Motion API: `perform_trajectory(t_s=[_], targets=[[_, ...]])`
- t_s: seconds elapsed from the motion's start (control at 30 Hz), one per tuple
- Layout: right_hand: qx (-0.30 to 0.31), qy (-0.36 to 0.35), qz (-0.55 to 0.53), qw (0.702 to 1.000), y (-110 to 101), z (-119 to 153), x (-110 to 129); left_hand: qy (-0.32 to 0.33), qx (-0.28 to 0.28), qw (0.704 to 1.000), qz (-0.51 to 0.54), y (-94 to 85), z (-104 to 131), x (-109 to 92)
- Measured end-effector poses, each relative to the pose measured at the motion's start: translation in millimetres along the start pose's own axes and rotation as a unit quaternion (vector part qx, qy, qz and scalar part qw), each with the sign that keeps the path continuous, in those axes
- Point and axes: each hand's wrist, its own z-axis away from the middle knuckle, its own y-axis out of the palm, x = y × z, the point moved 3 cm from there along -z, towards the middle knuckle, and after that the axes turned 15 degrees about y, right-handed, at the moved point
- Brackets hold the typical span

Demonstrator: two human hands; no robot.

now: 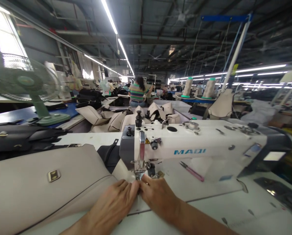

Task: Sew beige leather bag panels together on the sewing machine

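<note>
A large beige bag piece (82,173) with a metal clasp plate (53,176) and dark edging lies to the left on the sewing table. Its narrow end reaches the needle and presser foot (139,174) of a white sewing machine (199,143). Just in front of the foot, my left hand (113,202) is closed on the bag's edge, thumb and fingers pressed together. My right hand (159,195) meets it from the other side, its fingers pinched on the same edge. Both sets of fingertips touch and cover the part of the bag they hold.
Thread snips (192,171) with pink handles lie under the machine arm. Black bag pieces (21,138) are stacked at left, near a green fan (36,88). Several beige pieces (116,120) are heaped behind the machine. Thread cones (187,87) stand beyond; a person (137,93) is farther back.
</note>
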Motion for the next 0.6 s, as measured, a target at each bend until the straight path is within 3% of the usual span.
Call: perform_trajectory(t_s=[0.27,0.33,0.47,0.6], targets=[[-0.016,-0.088,0.05,0.995,19,3,2,-0.017,-0.037,0.993,0.11,-6.3,9,11],[-0.018,-0.105,0.068,0.992,20,5,4,-0.022,-0.072,0.995,0.071,-8.1,25,7],[-0.008,-0.096,0.061,0.994,14,5,6,-0.099,-0.132,0.986,-0.039,-5.8,64,4],[-0.002,-0.086,0.057,0.995,14,5,7,-0.011,-0.134,0.988,-0.08,-7.0,72,10]])
